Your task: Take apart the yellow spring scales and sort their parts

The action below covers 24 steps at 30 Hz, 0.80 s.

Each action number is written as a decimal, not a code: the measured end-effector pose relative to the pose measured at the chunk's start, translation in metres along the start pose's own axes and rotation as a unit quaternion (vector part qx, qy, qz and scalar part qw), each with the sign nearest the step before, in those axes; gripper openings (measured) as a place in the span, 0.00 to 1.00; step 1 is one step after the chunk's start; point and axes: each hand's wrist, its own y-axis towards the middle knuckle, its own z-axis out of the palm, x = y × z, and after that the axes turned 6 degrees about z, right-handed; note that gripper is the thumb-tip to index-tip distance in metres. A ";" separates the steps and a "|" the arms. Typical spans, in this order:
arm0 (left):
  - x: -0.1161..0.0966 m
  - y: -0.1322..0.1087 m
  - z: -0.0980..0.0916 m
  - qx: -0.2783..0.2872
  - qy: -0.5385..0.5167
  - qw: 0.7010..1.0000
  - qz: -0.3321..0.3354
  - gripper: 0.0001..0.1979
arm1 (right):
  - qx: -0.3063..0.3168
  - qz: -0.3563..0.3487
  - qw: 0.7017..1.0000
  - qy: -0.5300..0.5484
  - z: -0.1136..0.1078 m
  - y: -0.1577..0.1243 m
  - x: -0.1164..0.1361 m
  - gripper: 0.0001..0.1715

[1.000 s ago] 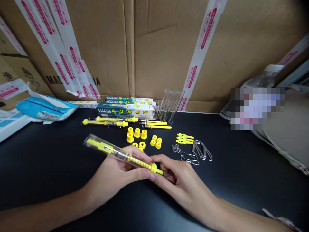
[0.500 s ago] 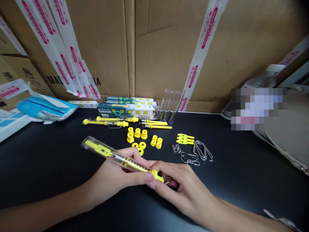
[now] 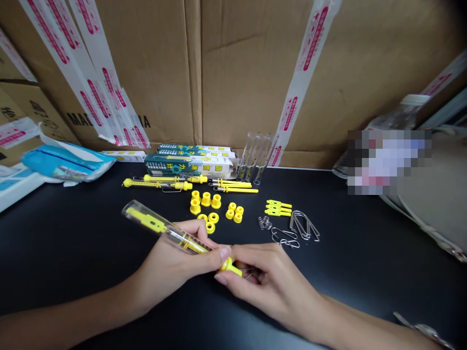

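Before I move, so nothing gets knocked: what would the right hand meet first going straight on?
The right hand meets the yellow plastic knob of the clear plastic tube first, seemingly touching it.

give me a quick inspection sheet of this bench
surface: black table, smooth, dark
job's things: clear tube, yellow caps, wire clips, small springs, set out beyond the hands
clutter: printed boxes, spare clear tubes, blue packet at far left
grippers: left hand grips the clear tube; right hand pinches its yellow end
cables: nothing seen
surroundings: taped cardboard cartons behind, plastic bottle at right
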 end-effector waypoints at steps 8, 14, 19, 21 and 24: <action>-0.007 0.002 0.010 -0.058 -0.003 0.998 0.009 0.17 | -0.013 0.033 0.999 0.011 0.007 0.003 0.000 0.22; -0.005 0.002 0.012 -0.058 -0.017 0.998 0.018 0.18 | -0.025 0.051 0.998 0.009 0.010 0.003 0.002 0.22; -0.004 0.002 0.010 -0.058 -0.034 0.997 0.024 0.19 | -0.026 0.052 0.998 -0.002 0.011 0.005 0.003 0.20; -0.005 0.003 0.010 -0.046 -0.063 0.997 0.018 0.18 | -0.033 0.051 0.998 -0.013 0.011 0.005 0.005 0.20; -0.003 0.005 0.011 0.003 -0.145 0.989 -0.016 0.17 | -0.049 0.047 0.998 -0.012 0.010 0.003 0.006 0.18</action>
